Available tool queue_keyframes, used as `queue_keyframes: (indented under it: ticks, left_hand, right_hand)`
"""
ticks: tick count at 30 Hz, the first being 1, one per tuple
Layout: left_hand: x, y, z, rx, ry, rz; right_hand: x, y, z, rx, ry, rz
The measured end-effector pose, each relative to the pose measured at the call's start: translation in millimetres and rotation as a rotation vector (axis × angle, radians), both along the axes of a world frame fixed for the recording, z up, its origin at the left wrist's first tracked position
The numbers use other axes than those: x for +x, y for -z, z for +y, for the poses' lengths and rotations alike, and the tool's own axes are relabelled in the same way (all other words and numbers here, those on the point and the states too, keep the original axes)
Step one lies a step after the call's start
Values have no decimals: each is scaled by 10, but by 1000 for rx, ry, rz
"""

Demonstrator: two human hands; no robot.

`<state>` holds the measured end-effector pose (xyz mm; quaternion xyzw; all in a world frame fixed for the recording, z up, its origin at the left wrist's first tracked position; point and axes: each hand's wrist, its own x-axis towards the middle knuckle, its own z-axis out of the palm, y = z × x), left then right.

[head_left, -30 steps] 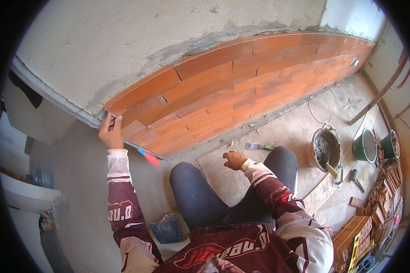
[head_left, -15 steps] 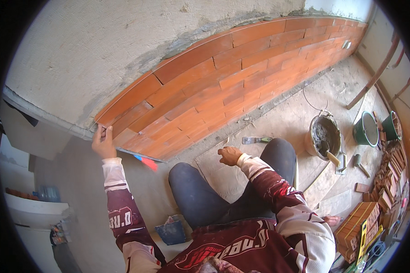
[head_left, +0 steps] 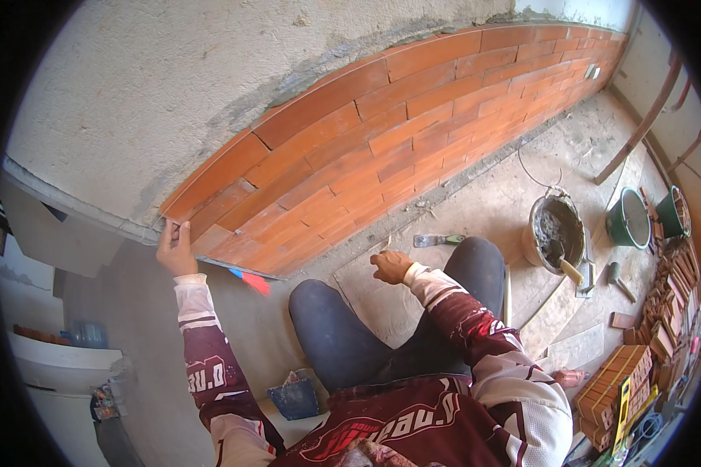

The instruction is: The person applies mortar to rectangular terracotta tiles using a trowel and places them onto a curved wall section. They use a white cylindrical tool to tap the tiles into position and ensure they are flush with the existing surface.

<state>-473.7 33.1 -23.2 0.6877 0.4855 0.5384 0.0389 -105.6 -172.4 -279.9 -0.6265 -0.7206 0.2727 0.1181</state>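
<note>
— Rough plaster wall above; left hand (head_left: 176, 251) at nine o'clock has slid along, fingers pinched on the brick veneer's (head_left: 382, 148) end tile (head_left: 210, 180).

— Checking alignment, probably. Right hand (head_left: 389, 267) stays loosely curled, empty, over the knee; mortar bucket (head_left: 554, 227) at three o'clock.

Matt orange brick tiles (head_left: 413, 132), rough grey plaster wall (head_left: 171, 93), dusty concrete floor (head_left: 491, 194)
</note>
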Motion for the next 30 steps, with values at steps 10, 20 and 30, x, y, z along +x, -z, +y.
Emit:
queue_keyframes:
  ticks: [10, 20, 30]
  left_hand:
    - [3, 13, 13, -22, 37, -42]
    - [-18, 3, 20, -7, 6, 8]
    - [13, -47, -42, -20, -15, 35]
  right_hand:
    - [39, 69, -10, 48, 10, 13]
    - [43, 43, 3, 31, 10, 14]
    - [28, -27, 15, 5, -7, -6]
